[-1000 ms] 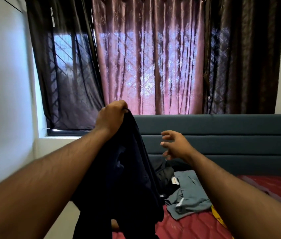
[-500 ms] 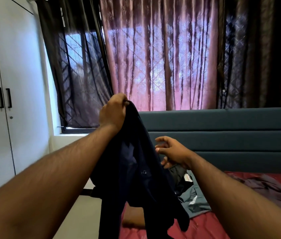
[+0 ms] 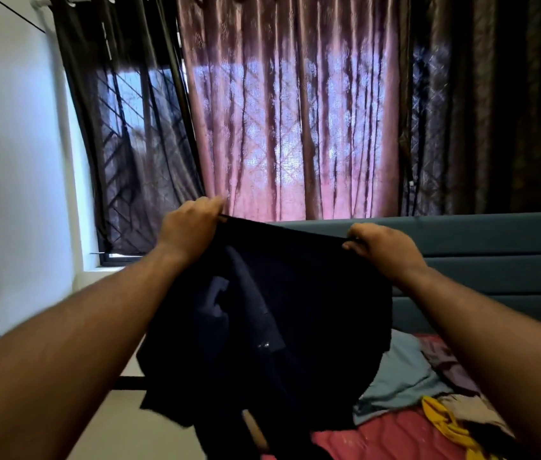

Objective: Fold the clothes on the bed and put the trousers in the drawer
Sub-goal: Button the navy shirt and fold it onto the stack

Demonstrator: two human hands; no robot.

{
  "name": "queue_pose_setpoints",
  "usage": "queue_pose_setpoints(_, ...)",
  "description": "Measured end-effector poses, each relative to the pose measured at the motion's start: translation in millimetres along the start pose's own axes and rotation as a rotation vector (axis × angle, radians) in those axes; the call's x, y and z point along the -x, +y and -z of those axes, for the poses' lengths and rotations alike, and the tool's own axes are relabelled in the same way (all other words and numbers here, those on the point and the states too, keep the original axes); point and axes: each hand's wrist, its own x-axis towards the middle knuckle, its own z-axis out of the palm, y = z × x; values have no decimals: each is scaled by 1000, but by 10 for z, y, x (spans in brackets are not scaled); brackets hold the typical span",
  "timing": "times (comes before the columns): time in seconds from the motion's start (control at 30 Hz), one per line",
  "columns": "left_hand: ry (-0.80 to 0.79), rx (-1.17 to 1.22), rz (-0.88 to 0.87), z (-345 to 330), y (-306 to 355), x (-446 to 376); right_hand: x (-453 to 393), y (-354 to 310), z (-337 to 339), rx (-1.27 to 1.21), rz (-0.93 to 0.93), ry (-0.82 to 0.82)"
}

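1. Cloth was what both hands had hold of: a dark navy garment (image 3: 275, 313), held up in the air over the near edge of the bed (image 3: 378, 436).
2. The left hand (image 3: 189, 227) pinched one end of its top edge, with the fingers curled tight over the cloth.
3. The right hand (image 3: 378, 247) pinched the other end the same way, so the top edge ran almost straight between them.
4. The rest hung down loose and bunched. I could not tell if it was the trousers or a top.
5. It looked soft and floppy, with no stiff part. It seemed light, since two small pinches held it up.
6. Soft cloth like this would sag and twist, so the best places to hold looked like the two top corners, kept well apart.
7. A pinch too near the very edge could slip off, so a bit more cloth in each grip seemed safer.
8. More clothes lay in a heap on the bed: a grey-blue one (image 3: 401, 376), a yellow one (image 3: 444, 423) and a purple one (image 3: 444, 363).
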Motion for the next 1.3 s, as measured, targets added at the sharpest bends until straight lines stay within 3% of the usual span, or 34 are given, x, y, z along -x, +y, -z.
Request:
queue_pose_setpoints(0.13, -163, -246, 37, -35, -33, 121, -115, 168, 474, 134, 4, -178)
queue_pose_setpoints(0.2, -304, -77, 258, -112, 139, 205, -204, 129, 607, 218, -42, -286)
queue_pose_setpoints(0.27, -369, 269, 504, -258, 247, 290, -260, 101, 688, 304, -81, -331)
queue_pose_setpoints(0.3, -343, 359, 506, -322, 355, 349, -242, 114, 756, 354, -103, -298)
queue_pose_setpoints(0.37, -397, 212, 253, -345, 503, 466, -228, 141, 854, 462, -155, -159)
queue_pose_setpoints(0.4, -530, 136, 79, -346, 626, 520, -181, 212, 930, 526, -200, -142)
queue_pose_setpoints(0.47, -762, 27, -145, -299, 808, 647, -48, 283, 1037, 525, -349, -231)
queue_pose_setpoints(0.5, -778, -13, -172, -295, 814, 718, -2, 299, 1049, 479, -424, -295)
queue_pose_setpoints(0.57, -584, 2, -63, -331, 841, 826, 117, 329, 1012, 323, -536, -372)
queue_pose_setpoints(0.63, -280, 297, 301, -329, 912, 919, 177, 301, 930, 81, -683, -325)
queue_pose_setpoints(0.7, -93, 536, 641, -334, 1007, 908, 194, 267, 876, -39, -788, -212)
queue_pose_setpoints(0.77, -69, 664, 777, -330, 1089, 874, 186, 246, 857, 21, -761, -94)
queue_pose_setpoints(0.83, -90, 839, 804, -371, 1152, 829, 166, 265, 843, 79, -739, -13)
queue_pose_setpoints(0.9, -258, 1073, 785, -372, 1150, 828, 164, 316, 857, 103, -726, 47)
queue_pose_setpoints(0.97, -645, 1164, 615, -224, 1076, 879, 158, 362, 943, 76, -728, 87)
queue_pose_setpoints(1.0, -808, 1145, 518, -152, 1006, 881, 154, 363, 1013, 55, -728, 99)
queue_pose_setpoints(1.07, -983, 1061, 393, -66, 914, 850, 139, 360, 1125, 41, -714, 79)
queue_pose_setpoints(1.1, -1026, 918, 320, -67, 853, 802, 135, 335, 1171, 17, -714, 17)
queue_pose_setpoints(1.17, -1073, 395, 115, -22, 769, 637, 146, 235, 1231, -165, -757, -245)
queue_pose_setpoints(1.23, -829, -115, 27, 121, 588, 419, 145, 165, 1294, -295, -785, -457)
queue_pose_setpoints(1.3, -540, -220, 99, 312, 332, 198, 81, 143, 1313, -420, -743, -419)
